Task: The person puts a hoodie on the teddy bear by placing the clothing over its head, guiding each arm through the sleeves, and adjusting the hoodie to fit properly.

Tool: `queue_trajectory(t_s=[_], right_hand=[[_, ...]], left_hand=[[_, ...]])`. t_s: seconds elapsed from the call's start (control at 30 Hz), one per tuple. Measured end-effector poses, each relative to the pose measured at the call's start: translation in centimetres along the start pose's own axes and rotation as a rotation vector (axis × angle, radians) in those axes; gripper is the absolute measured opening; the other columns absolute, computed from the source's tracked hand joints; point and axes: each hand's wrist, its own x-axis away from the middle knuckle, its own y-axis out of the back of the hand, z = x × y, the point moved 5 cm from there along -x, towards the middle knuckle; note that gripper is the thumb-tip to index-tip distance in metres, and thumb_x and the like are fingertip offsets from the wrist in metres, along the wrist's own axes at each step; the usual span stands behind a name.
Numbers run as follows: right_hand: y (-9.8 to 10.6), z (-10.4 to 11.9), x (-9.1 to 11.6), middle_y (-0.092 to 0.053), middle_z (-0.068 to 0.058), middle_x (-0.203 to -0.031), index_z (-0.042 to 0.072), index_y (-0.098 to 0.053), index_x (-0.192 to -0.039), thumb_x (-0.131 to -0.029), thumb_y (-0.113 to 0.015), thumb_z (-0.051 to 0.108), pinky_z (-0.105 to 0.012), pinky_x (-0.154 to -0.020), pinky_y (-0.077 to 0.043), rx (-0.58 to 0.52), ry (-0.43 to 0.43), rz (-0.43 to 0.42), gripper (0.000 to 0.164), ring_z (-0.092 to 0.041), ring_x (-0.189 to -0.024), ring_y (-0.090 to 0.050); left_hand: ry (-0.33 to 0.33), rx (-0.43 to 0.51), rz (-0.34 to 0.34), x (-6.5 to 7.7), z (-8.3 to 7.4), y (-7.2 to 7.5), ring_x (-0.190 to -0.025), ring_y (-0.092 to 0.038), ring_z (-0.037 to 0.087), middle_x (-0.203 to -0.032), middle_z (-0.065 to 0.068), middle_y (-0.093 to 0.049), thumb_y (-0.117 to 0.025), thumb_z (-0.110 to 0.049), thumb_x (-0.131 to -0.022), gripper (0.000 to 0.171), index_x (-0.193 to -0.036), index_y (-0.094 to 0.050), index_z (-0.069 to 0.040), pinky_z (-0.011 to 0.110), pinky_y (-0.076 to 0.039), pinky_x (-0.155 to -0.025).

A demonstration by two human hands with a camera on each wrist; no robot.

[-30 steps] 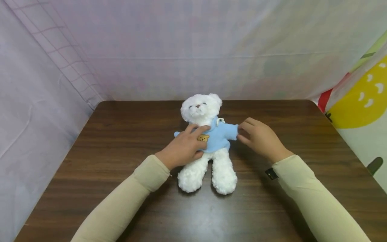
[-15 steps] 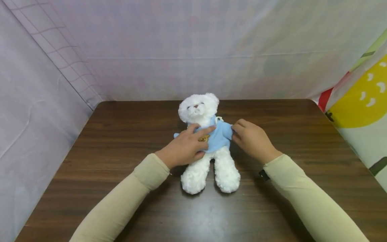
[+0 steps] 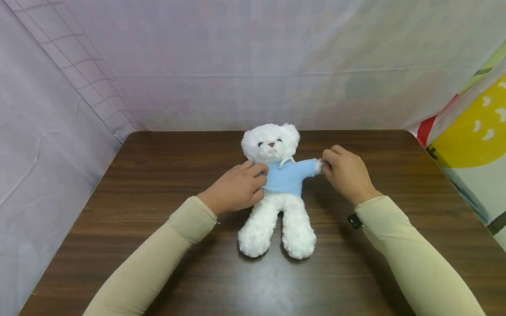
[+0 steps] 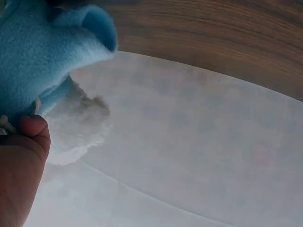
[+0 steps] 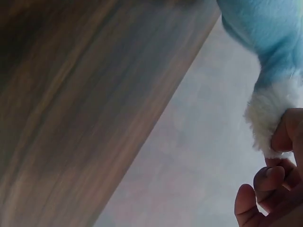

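A white plush teddy bear point(image 3: 270, 142) in a light blue hoodie point(image 3: 286, 180) lies face up, legs toward me. My left hand point(image 3: 233, 186) grips the hoodie at its left side, fingers bent. In the left wrist view its thumb point(image 4: 35, 126) presses the cloth near the white drawstring point(image 4: 7, 124). The blue sleeve point(image 4: 78, 45) on that side ends in a hollow cuff with no paw showing. With thumb and fingers, my right hand point(image 3: 348, 175) pinches the bear's fluffy white paw point(image 5: 267, 113), which sticks out of the other sleeve.
The bear lies on a dark brown wooden table point(image 3: 158, 175). A pale cloth curtain point(image 3: 253, 66) hangs behind the far edge. Printed fabric with a yellow shape point(image 3: 474, 127) hangs at the right. A dark band point(image 3: 354, 221) is on my right wrist.
My right hand went in to the cuff, then drew back right, and the white paw now shows. My left hand shifted from the chest to the side, fingers curling. The bear's head straightened.
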Motion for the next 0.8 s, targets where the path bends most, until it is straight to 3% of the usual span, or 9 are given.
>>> queue_trajectory(t_s=[0.13, 0.27, 0.33, 0.43, 0.53, 0.63, 0.8], right_hand=[[0.2, -1.0, 0.1, -0.054, -0.007, -0.080, 0.009, -0.055, -0.077, -0.084, -0.060, -0.007, -0.040, -0.055, -0.039, 0.002, -0.029, 0.022, 0.018, -0.024, -0.061, -0.044], [0.6, -0.9, 0.2, -0.059, -0.010, -0.091, 0.005, -0.064, -0.092, -0.087, -0.060, -0.004, -0.043, -0.063, -0.044, -0.077, -0.064, 0.143, 0.011, -0.026, -0.071, -0.051], [1.1, -0.5, 0.2, -0.060, -0.012, -0.099, 0.002, -0.065, -0.103, -0.087, -0.060, -0.003, -0.045, -0.070, -0.045, -0.143, -0.062, 0.175, 0.018, -0.027, -0.081, -0.055], [1.8, 0.6, 0.1, -0.060, -0.012, -0.108, 0.000, -0.063, -0.113, -0.086, -0.066, 0.003, -0.047, -0.077, -0.045, -0.213, -0.014, 0.159, 0.028, -0.029, -0.094, -0.055], [1.5, 1.7, -0.1, -0.059, -0.013, -0.110, 0.002, -0.063, -0.112, -0.085, -0.072, 0.007, -0.048, -0.079, -0.047, -0.175, 0.101, 0.138, 0.029, -0.031, -0.097, -0.056], [0.8, 2.5, -0.1, -0.059, -0.012, -0.103, 0.004, -0.062, -0.101, -0.085, -0.073, 0.005, -0.047, -0.076, -0.049, -0.059, 0.212, 0.112, 0.020, -0.032, -0.092, -0.056], [0.6, 2.7, 0.2, -0.057, -0.010, -0.090, 0.005, -0.058, -0.088, -0.080, -0.074, -0.005, -0.044, -0.064, -0.046, 0.049, 0.235, 0.065, 0.021, -0.031, -0.080, -0.056]], left_hand=[[-0.016, 0.000, -0.003, -0.2, -0.5, 0.1, -0.090, -0.047, 0.023, -0.125, 0.012, -0.056, -0.042, -0.016, -0.101, 0.021, -0.092, -0.061, -0.012, 0.033, -0.039, -0.079], [-0.061, 0.025, -0.022, -0.4, -1.0, 0.0, -0.094, -0.048, 0.025, -0.123, 0.013, -0.055, -0.046, -0.014, -0.099, 0.017, -0.090, -0.060, -0.012, 0.035, -0.039, -0.081], [-0.073, 0.039, -0.034, -0.4, -1.1, 0.0, -0.093, -0.046, 0.026, -0.122, 0.014, -0.055, -0.049, -0.013, -0.096, 0.014, -0.089, -0.060, -0.012, 0.036, -0.038, -0.081], [-0.083, 0.052, -0.051, -0.3, -1.1, 0.0, -0.093, -0.045, 0.026, -0.120, 0.015, -0.054, -0.052, -0.013, -0.094, 0.010, -0.088, -0.061, -0.012, 0.036, -0.039, -0.082], [-0.082, 0.056, -0.062, -0.3, -1.0, 0.1, -0.095, -0.046, 0.027, -0.121, 0.015, -0.054, -0.054, -0.013, -0.093, 0.009, -0.088, -0.061, -0.012, 0.037, -0.039, -0.085], [-0.077, 0.067, -0.058, -0.5, -1.1, 0.2, -0.096, -0.046, 0.027, -0.120, 0.014, -0.054, -0.053, -0.012, -0.093, 0.010, -0.086, -0.061, -0.013, 0.036, -0.039, -0.085], [-0.073, 0.111, -0.045, -0.6, -1.4, 0.3, -0.093, -0.046, 0.024, -0.116, 0.012, -0.055, -0.051, -0.010, -0.093, 0.014, -0.081, -0.058, -0.014, 0.035, -0.039, -0.082]])
